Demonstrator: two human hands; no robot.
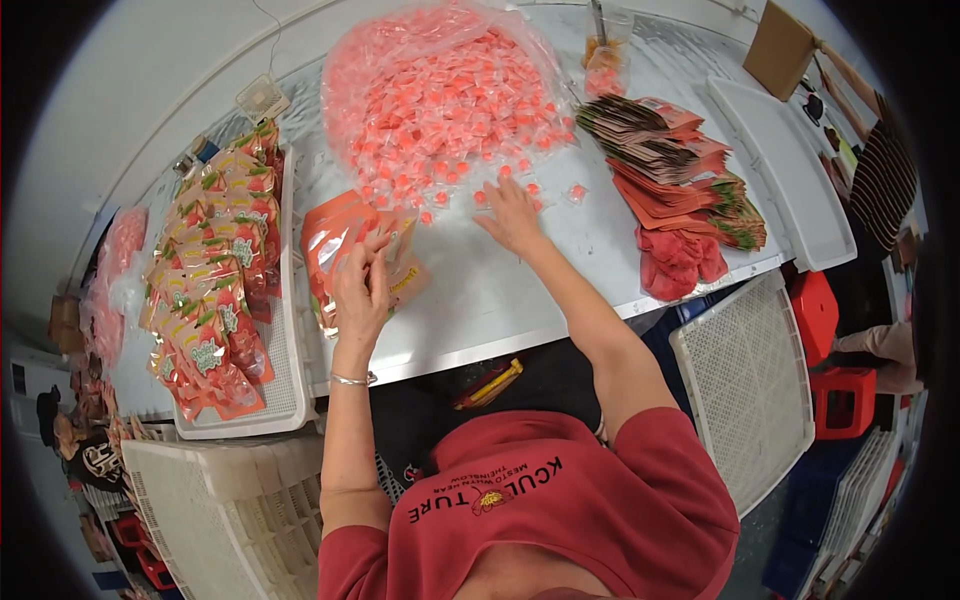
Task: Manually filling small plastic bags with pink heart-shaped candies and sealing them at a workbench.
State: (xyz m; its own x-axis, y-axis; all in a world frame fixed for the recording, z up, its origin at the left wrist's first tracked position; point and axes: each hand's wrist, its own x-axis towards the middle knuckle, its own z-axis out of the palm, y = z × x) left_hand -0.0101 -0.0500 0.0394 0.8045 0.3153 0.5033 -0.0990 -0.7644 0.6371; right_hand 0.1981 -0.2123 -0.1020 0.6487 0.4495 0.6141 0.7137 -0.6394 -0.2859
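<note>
A big clear plastic bag [440, 100] spills individually wrapped pink-red candies [450, 130] across the far middle of the table. In front of it, at left, is an orange-red printed pouch [325, 235]. My left hand [360, 290] is closed at this pouch, fingers bent together; exactly where they grip is partly hidden. My right hand [514, 215] reaches forward with fingers apart, its tips at a few loose candies on the tabletop. Two stray candies [576, 193] lie just right of it.
Filled pouches [215, 270] overlap in a white tray [290, 385] at left. Flat pouches [670, 160] are stacked at right beside a red cloth [680, 262]. A clear container [606, 55] stands behind. A white crate [750, 375] leans below the table; another person's arm [850, 80] holds cardboard.
</note>
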